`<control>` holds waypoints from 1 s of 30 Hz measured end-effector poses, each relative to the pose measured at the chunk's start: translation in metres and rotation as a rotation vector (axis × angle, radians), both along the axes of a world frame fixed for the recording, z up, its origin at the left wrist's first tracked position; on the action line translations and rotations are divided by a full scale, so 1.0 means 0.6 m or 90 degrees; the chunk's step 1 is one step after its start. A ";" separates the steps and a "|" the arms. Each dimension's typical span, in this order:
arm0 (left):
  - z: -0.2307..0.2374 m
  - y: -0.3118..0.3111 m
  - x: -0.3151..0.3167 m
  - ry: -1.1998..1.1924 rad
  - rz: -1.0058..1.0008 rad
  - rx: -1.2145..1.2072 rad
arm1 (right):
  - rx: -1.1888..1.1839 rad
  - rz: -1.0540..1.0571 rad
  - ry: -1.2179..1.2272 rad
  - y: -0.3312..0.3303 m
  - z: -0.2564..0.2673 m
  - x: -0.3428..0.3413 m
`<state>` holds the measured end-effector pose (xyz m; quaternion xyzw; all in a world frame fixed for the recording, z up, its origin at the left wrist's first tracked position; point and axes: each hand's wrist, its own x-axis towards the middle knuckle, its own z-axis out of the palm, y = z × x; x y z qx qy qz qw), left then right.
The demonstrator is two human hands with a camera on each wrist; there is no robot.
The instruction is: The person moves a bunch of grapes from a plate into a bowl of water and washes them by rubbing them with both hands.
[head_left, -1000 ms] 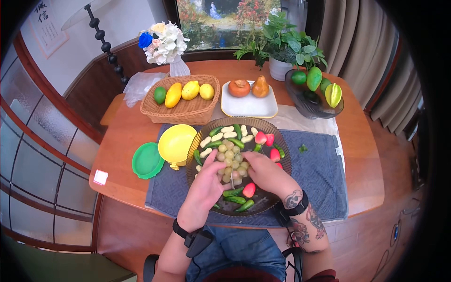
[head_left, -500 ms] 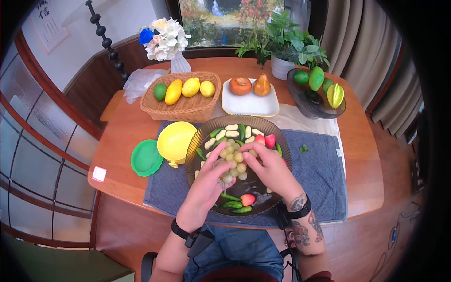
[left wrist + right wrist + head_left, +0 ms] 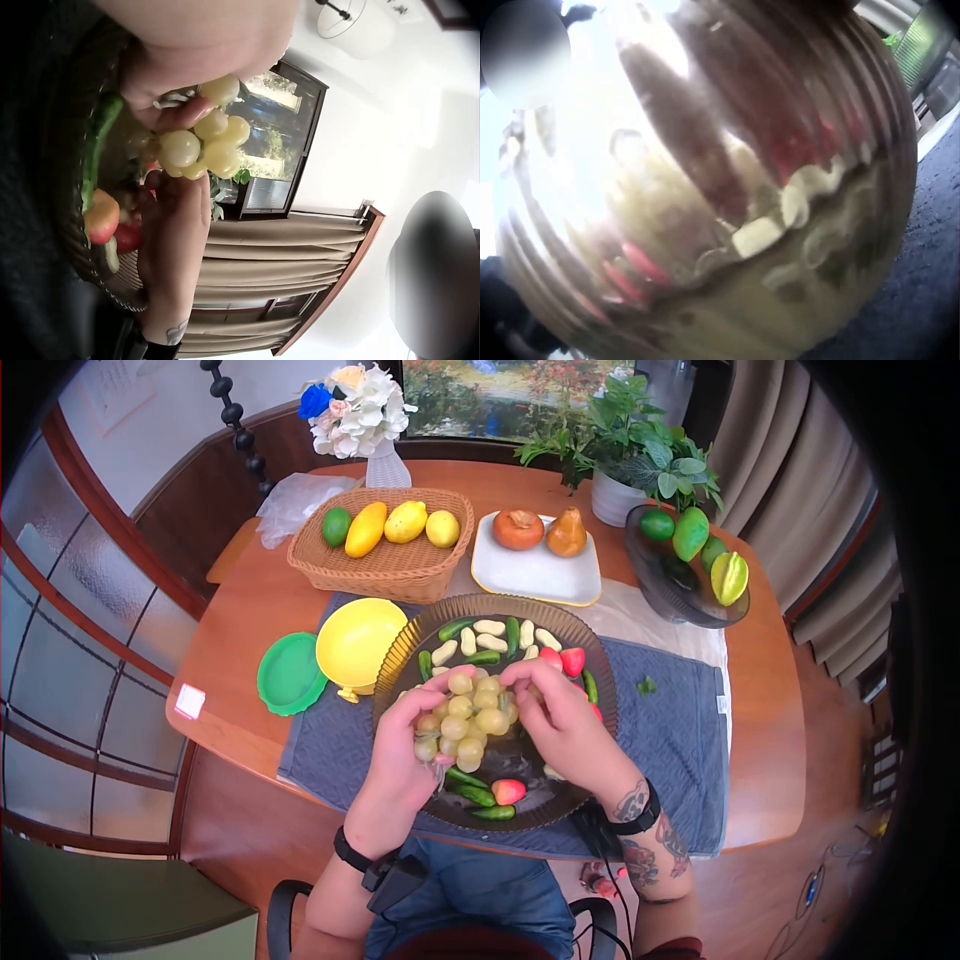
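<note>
Above a brown ribbed glass bowl (image 3: 590, 625), my left hand (image 3: 398, 748) grips a bunch of pale green grapes (image 3: 468, 722) from the left side. My right hand (image 3: 565, 715) has its fingers bent against the bunch's upper right, thumb and fingertips pinching there. The left wrist view shows the grapes (image 3: 214, 146) between both hands. Inside the bowl lie several peanuts (image 3: 490, 627), small green cucumbers (image 3: 472, 795) and red-and-pale fruits (image 3: 509, 791). In the right wrist view the bowl's ribbed wall (image 3: 855, 247) fills most of the picture, and my right hand is hidden.
Left of the bowl sit a yellow bowl (image 3: 350, 645) and a green dish (image 3: 290, 675). Behind stand a wicker basket (image 3: 385, 580) of fruit, a white tray (image 3: 535, 582) and a dark footed bowl (image 3: 690, 600). A blue-grey cloth (image 3: 670, 760) lies underneath.
Both hands have lifted the grape bunch from the bowl's contents and brought it left and nearer to me. The head view has shifted slightly.
</note>
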<state>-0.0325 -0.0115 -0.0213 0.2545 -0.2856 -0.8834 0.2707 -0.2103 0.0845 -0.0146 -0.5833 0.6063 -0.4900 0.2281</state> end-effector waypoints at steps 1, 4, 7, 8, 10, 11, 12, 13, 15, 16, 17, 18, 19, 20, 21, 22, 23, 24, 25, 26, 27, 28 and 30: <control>-0.005 -0.001 0.000 0.002 0.005 0.003 | 0.014 0.025 0.001 0.002 0.007 0.001; -0.017 -0.006 0.007 0.042 0.006 0.028 | 0.047 0.071 -0.016 0.006 0.021 0.001; -0.013 -0.006 0.005 0.049 0.022 0.050 | 0.053 0.084 -0.024 0.009 0.022 0.003; 0.000 -0.001 -0.002 0.017 0.055 0.065 | 0.063 0.083 -0.016 0.010 0.026 0.006; 0.005 0.003 -0.005 -0.020 0.092 0.083 | 0.070 0.070 -0.005 0.011 0.020 0.011; 0.004 0.003 -0.003 -0.008 0.099 0.076 | 0.072 0.076 -0.008 0.010 0.015 0.013; 0.003 0.004 -0.002 0.003 0.105 0.069 | 0.065 0.064 -0.010 0.010 0.011 0.014; 0.005 0.009 -0.002 0.001 0.110 0.069 | 0.058 0.052 -0.011 0.009 0.008 0.014; 0.011 0.021 0.000 -0.028 0.132 -0.121 | 0.066 0.074 -0.027 0.002 0.011 0.012; 0.000 0.012 0.005 -0.035 0.135 -0.122 | 0.074 0.091 -0.044 0.000 0.013 0.011; -0.020 -0.005 0.015 0.107 0.057 -0.003 | 0.072 0.095 -0.051 -0.003 0.013 0.010; -0.030 -0.015 0.022 0.247 -0.022 0.116 | 0.066 0.095 -0.028 -0.006 0.012 0.008; -0.020 -0.009 0.016 0.239 -0.019 0.115 | 0.059 0.095 -0.005 -0.007 0.011 0.005; -0.001 0.003 0.004 0.092 0.067 0.088 | 0.058 0.097 -0.014 -0.007 0.011 0.002; 0.009 0.008 -0.003 -0.055 0.150 0.059 | 0.077 0.104 -0.041 -0.007 0.012 -0.003; 0.006 0.003 0.000 -0.063 0.153 0.057 | 0.096 0.110 -0.067 -0.008 0.011 -0.006; -0.001 -0.003 0.006 -0.003 0.114 0.126 | 0.098 0.114 -0.075 -0.006 0.007 -0.007; -0.004 -0.007 0.010 0.059 0.075 0.194 | 0.108 0.132 -0.095 -0.007 0.004 -0.008; -0.002 -0.009 0.011 0.054 0.078 0.193 | 0.118 0.150 -0.113 -0.007 0.002 -0.010; 0.002 -0.010 0.011 0.080 0.066 0.220 | 0.115 0.153 -0.118 -0.007 0.002 -0.013; 0.005 -0.010 0.013 0.105 0.054 0.249 | 0.145 0.169 -0.117 -0.006 0.004 -0.016; 0.006 -0.009 0.012 0.100 0.057 0.248 | 0.175 0.185 -0.115 -0.005 0.004 -0.016; 0.008 -0.007 0.006 0.057 0.095 0.225 | 0.140 0.169 -0.109 -0.006 -0.006 -0.013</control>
